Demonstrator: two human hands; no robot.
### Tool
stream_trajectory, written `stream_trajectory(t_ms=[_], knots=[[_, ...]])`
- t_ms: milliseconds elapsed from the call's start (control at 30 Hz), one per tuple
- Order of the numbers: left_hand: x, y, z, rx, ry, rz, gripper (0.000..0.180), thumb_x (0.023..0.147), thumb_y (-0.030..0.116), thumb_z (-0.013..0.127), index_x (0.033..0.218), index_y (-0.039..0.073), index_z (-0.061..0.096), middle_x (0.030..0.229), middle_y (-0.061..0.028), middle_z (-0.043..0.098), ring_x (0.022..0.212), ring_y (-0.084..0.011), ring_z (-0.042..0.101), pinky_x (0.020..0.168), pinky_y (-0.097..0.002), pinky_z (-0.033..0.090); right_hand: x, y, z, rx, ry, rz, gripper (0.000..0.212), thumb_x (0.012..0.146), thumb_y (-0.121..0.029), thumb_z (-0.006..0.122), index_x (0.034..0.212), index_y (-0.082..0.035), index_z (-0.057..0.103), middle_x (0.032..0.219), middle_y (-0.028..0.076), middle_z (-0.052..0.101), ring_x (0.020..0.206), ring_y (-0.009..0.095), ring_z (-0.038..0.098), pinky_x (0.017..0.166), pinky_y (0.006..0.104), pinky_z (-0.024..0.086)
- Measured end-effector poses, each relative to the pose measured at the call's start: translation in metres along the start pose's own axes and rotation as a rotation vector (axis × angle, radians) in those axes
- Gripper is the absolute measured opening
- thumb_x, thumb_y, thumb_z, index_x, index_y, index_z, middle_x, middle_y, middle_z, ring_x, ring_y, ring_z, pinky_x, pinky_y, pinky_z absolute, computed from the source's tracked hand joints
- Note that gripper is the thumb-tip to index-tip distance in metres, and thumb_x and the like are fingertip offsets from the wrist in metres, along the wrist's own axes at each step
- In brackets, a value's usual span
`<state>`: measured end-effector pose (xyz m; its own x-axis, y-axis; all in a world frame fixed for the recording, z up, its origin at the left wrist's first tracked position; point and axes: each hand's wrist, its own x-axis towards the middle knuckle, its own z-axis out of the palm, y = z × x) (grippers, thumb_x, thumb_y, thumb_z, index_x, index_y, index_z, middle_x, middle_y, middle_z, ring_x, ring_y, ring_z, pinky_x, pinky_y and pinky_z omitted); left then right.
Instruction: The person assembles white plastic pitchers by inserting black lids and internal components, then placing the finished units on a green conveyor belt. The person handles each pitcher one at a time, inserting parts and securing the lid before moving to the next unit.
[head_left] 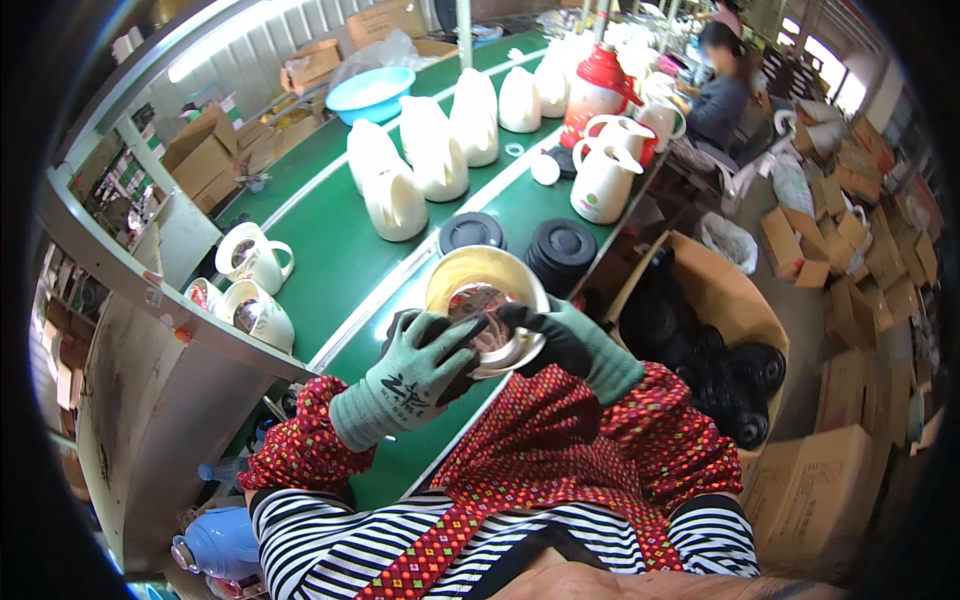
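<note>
Close in front of me, a cream thermos jug body [436, 284] is tipped so that its round open end faces up toward me. Shiny, reddish-silver surfaces show inside it. My left hand [412, 372], in a green-grey glove with dark fingertips, is closed on its near left side, fingers reaching over the rim. My right hand [578, 338], gloved alike, grips the right side with its fingers bent at the opening. Just beyond the jug lie a black round cap [472, 232] and a stack of black round bases [560, 255].
White jugs [395, 200] stand along the green conveyor table [335, 265]; several more lie at left [262, 315]. A blue basin [370, 95] and red jug [600, 85] are farther back. At right stand a carton of black parts [715, 285], more cartons [810, 490] and a seated person [720, 100].
</note>
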<state>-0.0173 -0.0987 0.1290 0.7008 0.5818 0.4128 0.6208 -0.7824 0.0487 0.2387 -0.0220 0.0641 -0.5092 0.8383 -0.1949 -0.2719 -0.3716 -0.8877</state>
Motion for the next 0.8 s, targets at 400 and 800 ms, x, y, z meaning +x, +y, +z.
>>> stream_trajectory(t_ms=[400, 800], knots=[[0.019, -0.001, 0.16, -2.064, -0.139, -0.725, 0.069, 0.098, 0.015, 0.071, 0.159, 0.002, 0.04, 0.156, -0.0155, 0.052, 0.137, -0.0262, 0.054, 0.115, -0.0396, 0.045, -0.145, 0.043, -0.127, 0.396, 0.014, -0.033, 0.062, 0.105, -0.037, 0.064, 0.155, -0.004, 0.046, 0.147, 0.012, 0.06, 0.13, 0.028, 0.061, 0.112, 0.046, 0.049], [-0.022, -0.02, 0.165, -2.378, 0.074, -1.128, 0.049, 0.102, 0.014, 0.062, 0.149, 0.001, 0.05, 0.143, -0.0171, 0.06, 0.125, -0.0293, 0.063, 0.108, -0.042, 0.051, 0.075, 0.0, -0.156, -1.517, 0.466, -0.32, 0.093, 0.085, -0.065, 0.077, 0.16, -0.018, 0.045, 0.159, 0.026, 0.043, 0.146, 0.039, 0.042, 0.119, 0.0528, 0.034]])
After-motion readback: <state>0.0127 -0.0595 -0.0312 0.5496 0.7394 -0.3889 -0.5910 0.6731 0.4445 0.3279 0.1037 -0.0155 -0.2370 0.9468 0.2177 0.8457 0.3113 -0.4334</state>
